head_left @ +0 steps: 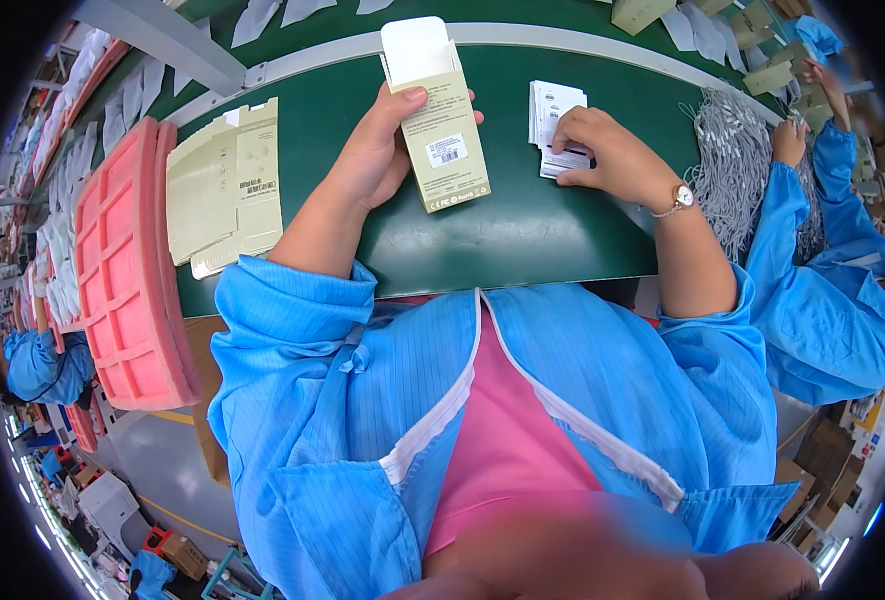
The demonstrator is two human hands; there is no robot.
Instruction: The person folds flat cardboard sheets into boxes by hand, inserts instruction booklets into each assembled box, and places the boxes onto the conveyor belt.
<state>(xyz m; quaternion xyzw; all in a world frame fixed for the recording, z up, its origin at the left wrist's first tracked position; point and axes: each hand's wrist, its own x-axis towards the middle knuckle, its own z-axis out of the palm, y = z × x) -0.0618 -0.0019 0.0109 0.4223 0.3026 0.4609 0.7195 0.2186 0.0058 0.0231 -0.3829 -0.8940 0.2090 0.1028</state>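
Observation:
My left hand (377,140) is wrapped around a pale yellow-green carton (442,150). The carton is held up over the table, its white top flap standing open and a barcode label on the side facing me. To the right, a small stack of white printed leaflets (554,105) lies on the green table (522,245). My right hand (607,155), with a watch on the wrist, rests its fingertips on this stack. Its thumb and fingers are curved and apart, and no leaflet is lifted off the table.
Flattened cartons (227,185) lie at the left, beside stacked pink trays (127,265). At the right is a heap of grey cables (727,165), where a co-worker in a blue sleeve (777,220) reaches in. A white rail (532,38) runs along the table's far side.

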